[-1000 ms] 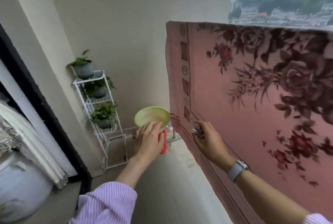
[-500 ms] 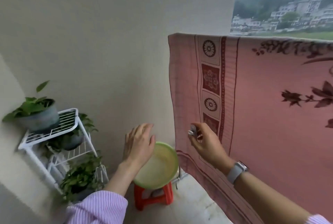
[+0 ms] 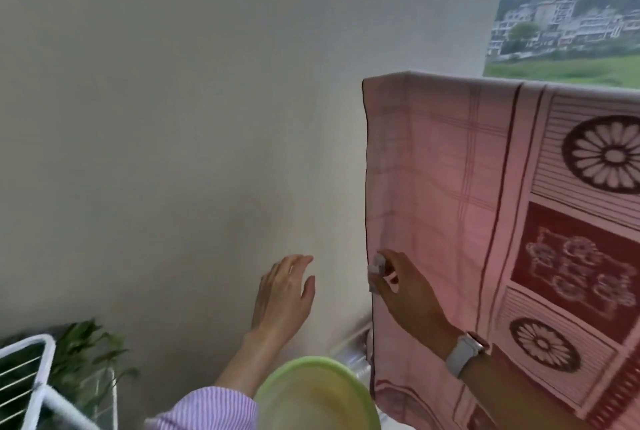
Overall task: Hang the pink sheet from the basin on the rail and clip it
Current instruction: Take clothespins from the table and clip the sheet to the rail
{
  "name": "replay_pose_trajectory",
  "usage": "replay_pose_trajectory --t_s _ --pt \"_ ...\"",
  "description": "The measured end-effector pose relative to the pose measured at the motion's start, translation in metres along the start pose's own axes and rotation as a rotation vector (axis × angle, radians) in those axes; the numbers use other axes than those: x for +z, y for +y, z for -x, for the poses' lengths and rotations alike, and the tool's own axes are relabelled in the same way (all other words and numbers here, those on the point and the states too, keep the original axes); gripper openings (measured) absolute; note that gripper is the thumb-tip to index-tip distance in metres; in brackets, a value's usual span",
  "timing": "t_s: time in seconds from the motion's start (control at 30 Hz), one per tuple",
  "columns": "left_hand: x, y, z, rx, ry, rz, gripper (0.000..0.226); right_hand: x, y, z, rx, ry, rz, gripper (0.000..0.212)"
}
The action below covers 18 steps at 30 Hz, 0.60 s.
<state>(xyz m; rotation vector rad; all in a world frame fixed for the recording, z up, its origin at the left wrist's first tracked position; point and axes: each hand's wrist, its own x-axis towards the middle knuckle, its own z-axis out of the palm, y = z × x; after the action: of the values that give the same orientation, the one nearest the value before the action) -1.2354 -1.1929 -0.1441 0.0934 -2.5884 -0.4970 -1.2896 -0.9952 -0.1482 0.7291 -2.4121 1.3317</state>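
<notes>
Pale balcony wall fills our left; ahead, one pink sheet (image 3: 450, 187) hangs draped over the rail, its top fold running left to right well above our hands. Our right hand (image 3: 407, 291) pinches one small white clip (image 3: 376, 265) at the sheet's left edge, so we judge it must travel straight up. Our left hand (image 3: 282, 294) hangs open, empty. One green basin (image 3: 311, 395) sits below.

Plain cream wall (image 3: 173, 118), white wire rack (image 3: 38, 391), hillside buildings (image 3: 561, 27) outside
</notes>
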Motion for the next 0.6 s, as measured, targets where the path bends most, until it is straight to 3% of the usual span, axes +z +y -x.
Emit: replay_pose_trajectory --t_s 0.13,0.33,0.4,0.53,0.6 --pt "0.033 -0.012 -0.075 0.051 -0.069 0.247 0.032 0.011 0.019 -0.045 -0.002 0.114 0.153 0.024" --pt "0.088 0.012 -0.161 0.096 -0.325 0.742 0.043 0.022 0.031 -0.065 0.03 0.17 0.419 0.032" --pt "0.096 0.017 -0.178 0.151 -0.374 0.839 0.036 0.023 0.024 -0.079 -0.01 0.17 0.538 0.035" --pt "0.095 0.017 -0.199 0.204 -0.312 1.043 0.003 0.019 0.007 -0.099 -0.011 0.187 0.657 0.033" --pt "0.091 0.013 -0.208 0.172 -0.302 1.14 0.004 0.015 0.0 -0.102 -0.018 0.169 0.708 0.029"
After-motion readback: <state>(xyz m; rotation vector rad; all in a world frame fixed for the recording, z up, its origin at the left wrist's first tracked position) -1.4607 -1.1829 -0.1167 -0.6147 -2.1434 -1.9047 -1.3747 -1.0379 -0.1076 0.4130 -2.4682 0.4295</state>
